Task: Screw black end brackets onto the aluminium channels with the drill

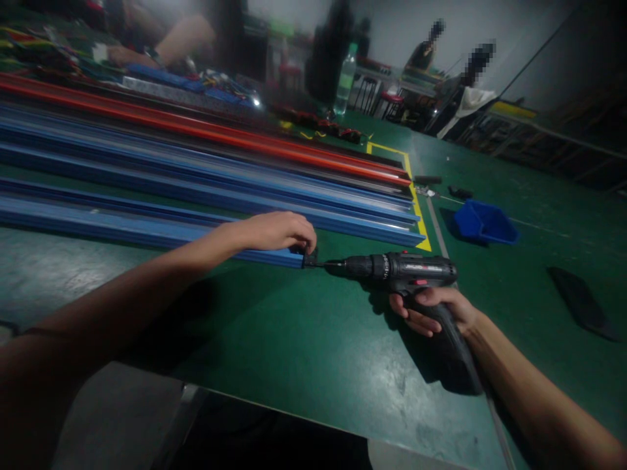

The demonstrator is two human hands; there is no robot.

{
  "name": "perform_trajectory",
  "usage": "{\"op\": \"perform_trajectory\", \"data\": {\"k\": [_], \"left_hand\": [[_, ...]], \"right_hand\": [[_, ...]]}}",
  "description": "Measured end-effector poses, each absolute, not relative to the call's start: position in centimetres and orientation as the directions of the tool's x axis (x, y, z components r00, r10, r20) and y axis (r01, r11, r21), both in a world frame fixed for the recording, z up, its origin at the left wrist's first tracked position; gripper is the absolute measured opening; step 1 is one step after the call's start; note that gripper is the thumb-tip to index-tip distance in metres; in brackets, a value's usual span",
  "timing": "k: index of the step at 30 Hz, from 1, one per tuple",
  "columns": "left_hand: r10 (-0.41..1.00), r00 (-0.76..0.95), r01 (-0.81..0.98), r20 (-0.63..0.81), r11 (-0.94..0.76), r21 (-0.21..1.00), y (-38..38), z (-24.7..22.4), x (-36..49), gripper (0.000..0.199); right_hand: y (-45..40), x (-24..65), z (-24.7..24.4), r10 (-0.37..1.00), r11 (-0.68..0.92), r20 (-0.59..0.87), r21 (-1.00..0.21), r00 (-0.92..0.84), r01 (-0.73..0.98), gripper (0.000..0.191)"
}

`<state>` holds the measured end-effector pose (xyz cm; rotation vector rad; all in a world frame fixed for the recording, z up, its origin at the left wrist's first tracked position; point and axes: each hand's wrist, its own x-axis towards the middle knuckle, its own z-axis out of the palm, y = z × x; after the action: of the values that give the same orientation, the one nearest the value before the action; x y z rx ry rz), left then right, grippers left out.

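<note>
My right hand point(435, 310) is wrapped round the grip of a black cordless drill point(416, 269), which points left. The drill's bit meets a small black end piece point(309, 259) at the right end of the nearest blue rail point(147, 220). Over that same end lies my left hand point(284, 232), its fingers curled down onto the black piece. Part of the piece is hidden under those fingers.
Beyond lie more blue rails point(294, 196) and red rails point(245, 134), ending by yellow tape point(422, 222). A blue bin point(484, 222), a dark flat object point(580, 300) and a bottle point(345, 81) stand on the green table point(294, 333). Another person's arm point(183, 42) reaches in far left.
</note>
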<state>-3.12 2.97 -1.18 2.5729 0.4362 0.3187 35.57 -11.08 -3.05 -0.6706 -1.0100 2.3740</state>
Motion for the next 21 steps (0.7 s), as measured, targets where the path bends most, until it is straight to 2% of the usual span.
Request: {"op": "perform_trajectory", "data": {"k": [21], "left_hand": [[0.360, 0.923, 0.248, 0.139, -0.830, 0.500, 2.91, -1.12, -3.18, 0.024]], "right_hand": [[-11.16, 35.46, -3.26, 0.587, -0.627, -0.207, -0.727, -0.782, -0.278, 0.033]]}}
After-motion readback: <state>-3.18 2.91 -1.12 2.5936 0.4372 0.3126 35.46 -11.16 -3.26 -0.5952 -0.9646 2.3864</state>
